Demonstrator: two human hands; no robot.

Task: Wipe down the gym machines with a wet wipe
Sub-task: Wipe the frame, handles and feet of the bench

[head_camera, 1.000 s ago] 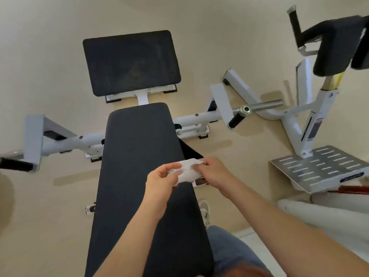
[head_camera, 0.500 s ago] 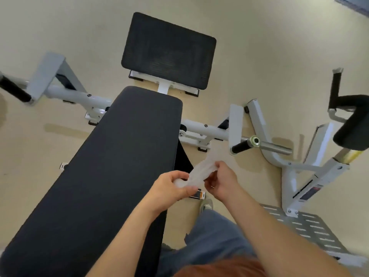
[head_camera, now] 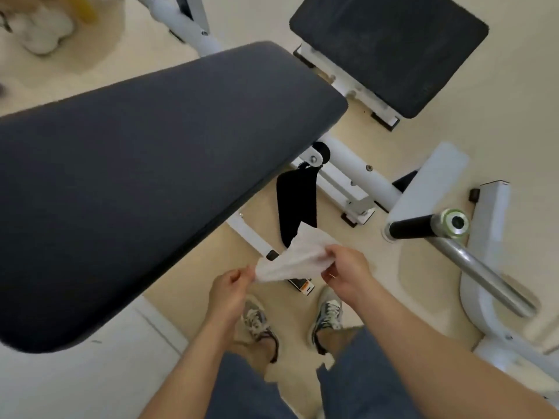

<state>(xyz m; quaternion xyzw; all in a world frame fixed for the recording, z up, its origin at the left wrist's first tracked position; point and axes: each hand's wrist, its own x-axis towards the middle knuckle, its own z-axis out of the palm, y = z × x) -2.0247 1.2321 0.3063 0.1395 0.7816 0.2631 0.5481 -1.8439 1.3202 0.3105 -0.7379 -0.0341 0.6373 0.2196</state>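
Head view: your left hand (head_camera: 231, 287) and right hand (head_camera: 348, 270) pinch wet wipe (head_camera: 295, 258), stretched lower-left to upper-right, frame centre, beside bench pad (head_camera: 145, 164).

left grip (head_camera: 230, 293) and right grip (head_camera: 348, 272) pinch a crumpled white wipe (head_camera: 298, 258) by opposite ends, stretched between them just beside the dark bench (head_camera: 151, 176). a black strap (head_camera: 298, 198) hangs behind the wipe. two shoes (head_camera: 260, 323) stand on the floor (head_camera: 378, 297) below.
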